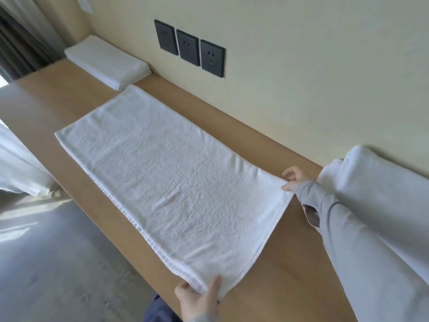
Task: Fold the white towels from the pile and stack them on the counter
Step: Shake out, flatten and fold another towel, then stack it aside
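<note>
White towel (167,182) laid out flat the long way on the wooden counter (290,263), looks doubled over, two layers showing along the front edge. Left grip (199,296) pinching the near corner right at the counter's front edge, thumb on top, fingers curled underneath. Right grip (293,180) pinching the other corner of that same short end, over by the wall, grey sleeve (348,228) stretched across the counter. Short edge pulled pretty straight between the two.

Far end of the towel just beside a neat stack of folded towels (106,61), tucked against the wall. Unfolded pile (376,182) bunched up on the right behind the right arm, also on the counter. Three dark wall sockets (188,47) above the far half. Pale curtain (18,159) and grey floor (58,252) off to the left.
</note>
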The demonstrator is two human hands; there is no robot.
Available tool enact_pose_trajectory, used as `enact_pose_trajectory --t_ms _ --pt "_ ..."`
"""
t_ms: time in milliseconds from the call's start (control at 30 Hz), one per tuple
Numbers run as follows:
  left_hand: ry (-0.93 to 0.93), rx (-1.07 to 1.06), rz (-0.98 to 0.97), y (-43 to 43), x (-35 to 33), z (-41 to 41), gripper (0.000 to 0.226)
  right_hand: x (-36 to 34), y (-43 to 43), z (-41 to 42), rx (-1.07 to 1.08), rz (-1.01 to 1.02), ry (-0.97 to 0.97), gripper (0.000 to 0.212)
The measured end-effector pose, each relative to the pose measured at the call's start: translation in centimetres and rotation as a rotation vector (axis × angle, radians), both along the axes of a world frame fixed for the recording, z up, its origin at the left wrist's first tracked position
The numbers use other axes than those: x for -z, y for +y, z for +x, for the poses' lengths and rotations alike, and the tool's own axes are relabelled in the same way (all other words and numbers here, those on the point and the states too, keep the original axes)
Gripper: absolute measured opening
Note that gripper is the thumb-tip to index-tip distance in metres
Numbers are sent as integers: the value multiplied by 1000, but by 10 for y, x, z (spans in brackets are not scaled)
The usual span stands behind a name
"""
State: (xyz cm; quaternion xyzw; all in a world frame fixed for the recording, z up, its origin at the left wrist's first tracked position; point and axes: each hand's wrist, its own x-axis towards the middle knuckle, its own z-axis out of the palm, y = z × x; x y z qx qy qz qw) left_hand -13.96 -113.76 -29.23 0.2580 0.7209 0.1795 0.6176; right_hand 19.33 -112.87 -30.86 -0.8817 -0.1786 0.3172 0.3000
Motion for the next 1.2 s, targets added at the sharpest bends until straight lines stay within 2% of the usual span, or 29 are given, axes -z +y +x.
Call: enact_pose_trajectory --t_ms 67,133,167,267,300,400,467,533,667,767,867,933,967,1067,1133,1200 --pt "-2 4 143 10 -14 -4 85 -16 7 -5 12 173 -38 39" --pt "-42 86 314 25 -30 -12 87 -35 19 -12 -4 317 -58 36" --pt "-66 143 391 34 -38 -17 77 -46 28 -16 6 392 -17 33" --pt "-173 270 543 66 -62 -26 29 -73 60 -23 64 526 112 28" --pt "-213 289 559 78 -70 -29 23 -81 72 -24 73 549 129 26" --pt "-314 367 585 118 -80 -43 58 -99 107 -25 7 634 218 18" --pt "-302 442 645 148 -82 -52 64 -106 129 -25 -119 580 118 24" --pt "-232 425 685 182 -75 -60 56 -114 152 -27 -230 473 -91 31" --pt "-120 368 756 247 -64 -70 26 -129 209 -41 -330 291 -474 22" --pt "-88 384 802 296 -61 -80 22 -137 253 -49 -381 251 -595 16" --pt "-11 448 827 349 -57 -93 34 -145 303 -54 -428 236 -640 9" --pt "35 518 898 386 -60 -101 49 -148 343 -57 -434 225 -635 8" --pt "30 540 929 405 -63 -105 50 -148 364 -59 -433 229 -612 9" --pt "-62 567 935 465 -63 -115 30 -142 429 -69 -426 320 -504 10" --pt "-123 539 902 507 -56 -121 27 -132 474 -76 -393 389 -446 13" --pt "-157 499 850 547 -44 -124 14 -116 521 -82 -375 410 -415 16"
